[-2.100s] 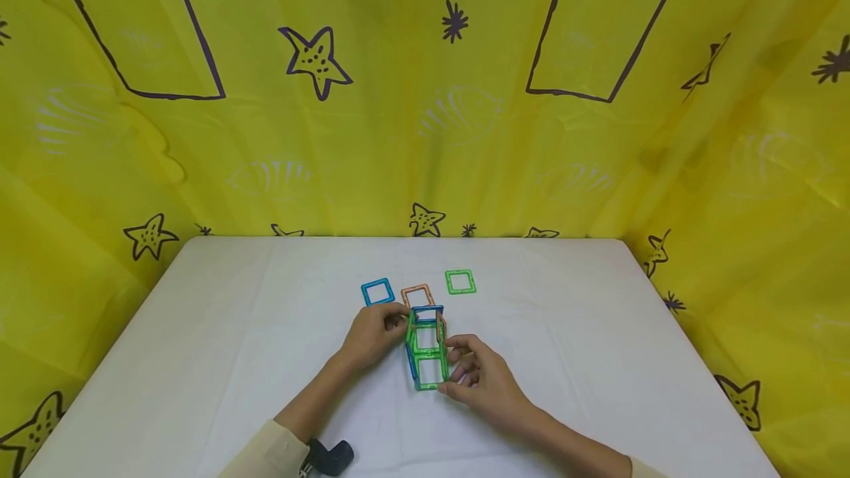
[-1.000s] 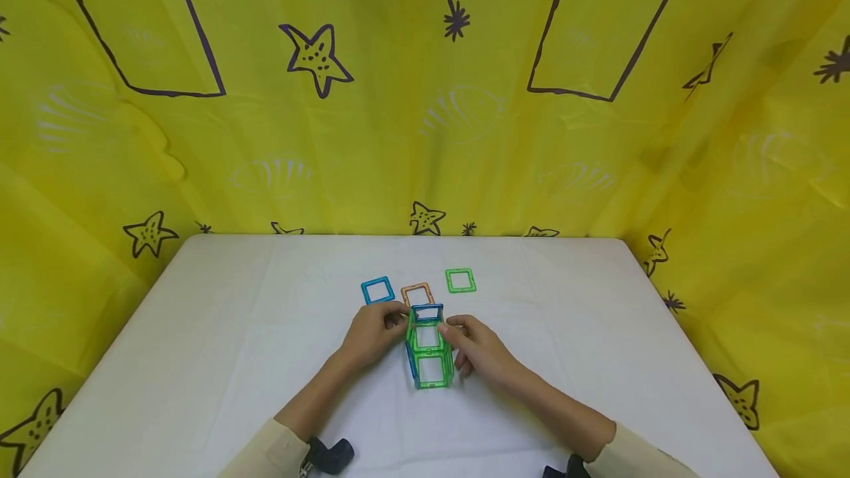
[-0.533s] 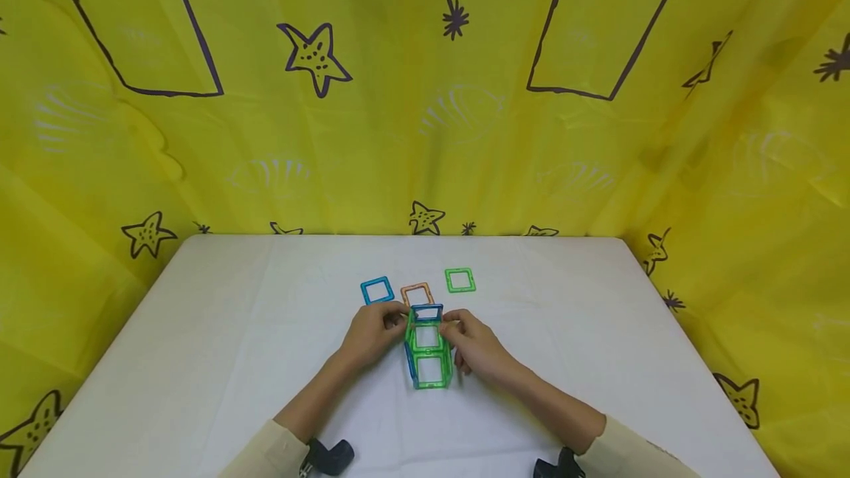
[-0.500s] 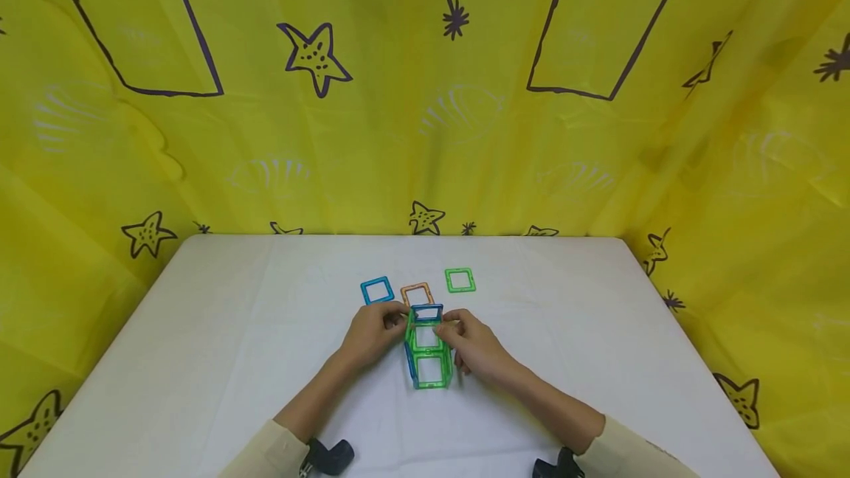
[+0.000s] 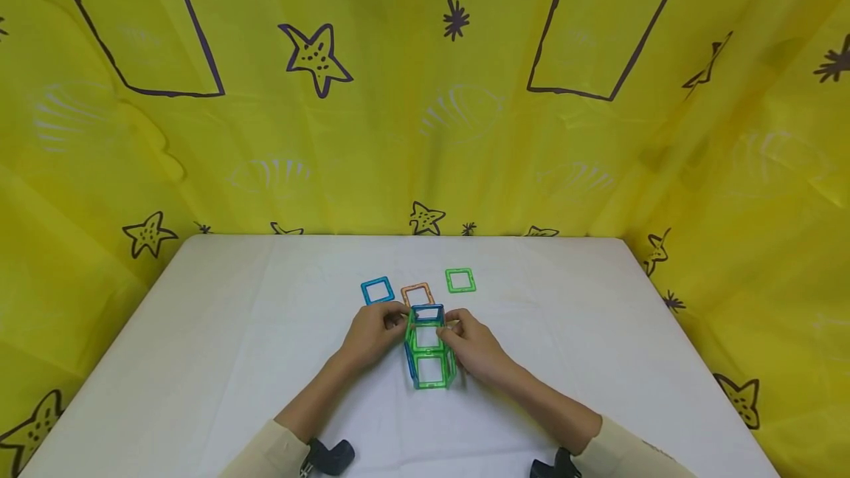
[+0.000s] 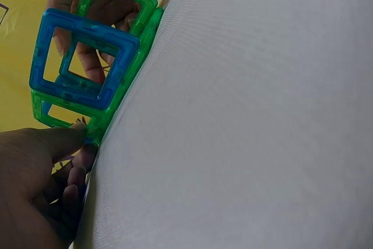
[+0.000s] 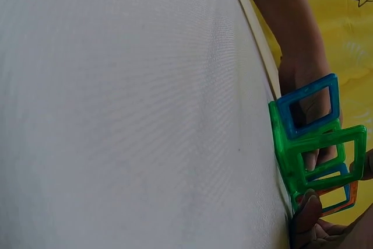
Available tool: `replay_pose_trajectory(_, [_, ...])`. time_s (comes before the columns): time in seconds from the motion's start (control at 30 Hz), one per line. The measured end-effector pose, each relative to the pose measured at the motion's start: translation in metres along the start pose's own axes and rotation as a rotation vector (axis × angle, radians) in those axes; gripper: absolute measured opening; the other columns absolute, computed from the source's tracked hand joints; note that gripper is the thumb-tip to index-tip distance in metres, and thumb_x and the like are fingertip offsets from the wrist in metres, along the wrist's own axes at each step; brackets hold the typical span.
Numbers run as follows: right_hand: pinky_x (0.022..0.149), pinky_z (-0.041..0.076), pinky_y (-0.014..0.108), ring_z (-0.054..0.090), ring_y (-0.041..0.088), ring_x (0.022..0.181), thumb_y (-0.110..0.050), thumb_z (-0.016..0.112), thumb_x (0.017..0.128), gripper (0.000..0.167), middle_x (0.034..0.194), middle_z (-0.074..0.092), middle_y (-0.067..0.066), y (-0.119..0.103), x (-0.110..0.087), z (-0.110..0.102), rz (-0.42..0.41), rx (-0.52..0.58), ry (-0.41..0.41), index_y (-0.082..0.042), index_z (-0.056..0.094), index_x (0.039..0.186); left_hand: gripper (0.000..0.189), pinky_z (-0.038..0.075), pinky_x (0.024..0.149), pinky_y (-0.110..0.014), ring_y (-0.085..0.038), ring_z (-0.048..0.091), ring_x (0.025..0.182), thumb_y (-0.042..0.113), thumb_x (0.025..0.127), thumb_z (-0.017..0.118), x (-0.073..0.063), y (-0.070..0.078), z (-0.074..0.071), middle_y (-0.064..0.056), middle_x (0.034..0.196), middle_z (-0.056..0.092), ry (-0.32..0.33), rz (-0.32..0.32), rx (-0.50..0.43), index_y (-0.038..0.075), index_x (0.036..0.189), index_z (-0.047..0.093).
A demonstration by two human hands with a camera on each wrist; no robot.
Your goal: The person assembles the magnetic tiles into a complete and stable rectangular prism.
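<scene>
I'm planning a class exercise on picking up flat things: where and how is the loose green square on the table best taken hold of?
Probably by the right-hand bar of the green square, coming from above and the right, pinching between its open middle and outer edge. It lies flat and hollow, and the orange square lies off to its left.

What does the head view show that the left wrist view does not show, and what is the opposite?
Only the head view: a loose blue square, orange square and green square lying beyond the hands.

Only the left wrist view: the broad outer face of the blue side panel, which the head view sees nearly edge-on.

Both: the left hand and right hand at the frame structure, the white table and the yellow curtain.
</scene>
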State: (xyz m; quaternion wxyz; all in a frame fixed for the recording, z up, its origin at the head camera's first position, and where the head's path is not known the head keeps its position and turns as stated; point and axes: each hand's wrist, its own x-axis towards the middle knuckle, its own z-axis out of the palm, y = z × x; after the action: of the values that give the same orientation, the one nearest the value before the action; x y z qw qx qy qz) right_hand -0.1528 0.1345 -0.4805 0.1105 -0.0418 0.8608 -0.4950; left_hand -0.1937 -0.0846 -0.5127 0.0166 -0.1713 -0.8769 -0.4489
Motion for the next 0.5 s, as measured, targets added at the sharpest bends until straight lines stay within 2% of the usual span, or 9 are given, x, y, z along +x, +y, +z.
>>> replay_pose_trajectory(0.17, [0.06, 0.045, 0.033, 0.053, 0.019, 0.069, -0.03, 0.054, 0.107, 0.045, 0.094, 0.058, 0.007, -0.002, -0.002, -0.001, 0.03, 0.06, -0.012, 0.001, 0.054, 0.139, 0.019, 0.046, 0.067, -0.026, -0.012, 0.055, 0.074, 0.003, 0.092, 0.071, -0.001, 0.0, 0.0, 0.006, 0.08, 0.064, 0.0, -0.001, -0.001, 0.006, 0.109, 0.079])
replay_pose_trajectory(0.3, [0.054, 0.042, 0.03, 0.049, 0.019, 0.066, -0.024, 0.042, 0.109, 0.04, 0.094, 0.057, 0.008, -0.002, -0.002, -0.002, 0.028, 0.132, 0.035, 0.0, 0.055, 0.138, 0.028, 0.047, 0.069, -0.029, -0.013, 0.056, 0.076, -0.001, 0.095, 0.063, -0.003, 0.002, -0.001, 0.004, 0.085, 0.066, -0.007, -0.033, -0.025, 0.006, 0.12, 0.075])
replay_pose_trajectory(0.4, [0.056, 0.041, 0.027, 0.047, 0.019, 0.07, -0.017, 0.039, 0.106, 0.041, 0.099, 0.057, 0.011, 0.003, 0.0, -0.001, -0.013, 0.185, 0.086, 0.002, 0.054, 0.139, 0.037, 0.05, 0.081, -0.035, -0.018, 0.062, 0.089, -0.003, 0.1, 0.052, -0.009, 0.006, -0.002, -0.001, 0.1, 0.07, -0.006, -0.109, -0.1, 0.004, 0.133, 0.067])
replay_pose_trajectory(0.5, [0.068, 0.046, 0.029, 0.051, 0.024, 0.088, -0.014, 0.038, 0.106, 0.043, 0.114, 0.055, 0.017, 0.009, 0.001, 0.002, -0.073, 0.244, 0.11, 0.005, 0.051, 0.142, 0.04, 0.049, 0.098, -0.048, -0.03, 0.064, 0.112, 0.005, 0.106, 0.045, -0.016, 0.013, -0.001, -0.015, 0.124, 0.069, 0.031, -0.184, -0.246, -0.001, 0.144, 0.056])
